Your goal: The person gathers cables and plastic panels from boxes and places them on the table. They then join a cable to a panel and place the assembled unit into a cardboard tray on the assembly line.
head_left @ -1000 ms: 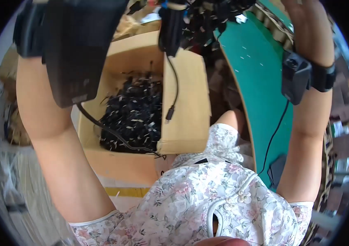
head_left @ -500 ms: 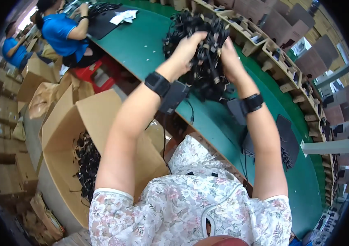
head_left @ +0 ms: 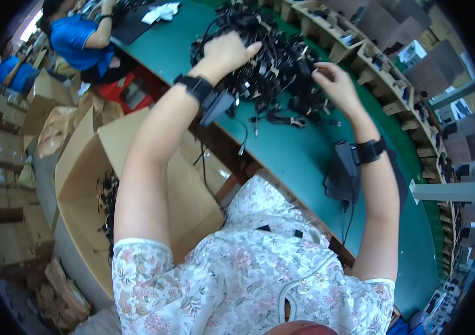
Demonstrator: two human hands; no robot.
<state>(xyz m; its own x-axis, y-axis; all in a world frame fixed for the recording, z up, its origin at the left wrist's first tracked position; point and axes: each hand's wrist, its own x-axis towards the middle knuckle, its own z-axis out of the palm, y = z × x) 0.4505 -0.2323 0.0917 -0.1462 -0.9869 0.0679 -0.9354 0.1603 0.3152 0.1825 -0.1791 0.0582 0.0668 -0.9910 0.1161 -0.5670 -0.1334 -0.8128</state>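
A heap of black cables (head_left: pixel 274 75), tied in small bundles with light ties, lies spread on the green table (head_left: pixel 282 162) in front of me. My left hand (head_left: pixel 227 56) rests over the heap's left side with the thumb stretched out. Its other fingers are partly hidden, and I see nothing gripped in it. At the right edge of the heap is my right hand (head_left: pixel 338 89), fingers loosely bent and apart, holding nothing. A few bundles (head_left: pixel 288 118) lie loose at the near side of the heap. Both wrists wear black straps with small dark boxes.
An open cardboard box (head_left: pixel 193 195) with more black cables (head_left: pixel 106 209) stands at my left, below the table edge. Dark flat pads (head_left: pixel 341 173) lie on the table at right. Wooden racks (head_left: pixel 380 72) line the far side. Two people in blue (head_left: pixel 81 39) sit at far left.
The cable bunch that both hands held up is now down on the table and spread wider. My hands have parted, the left going left and the right going right.
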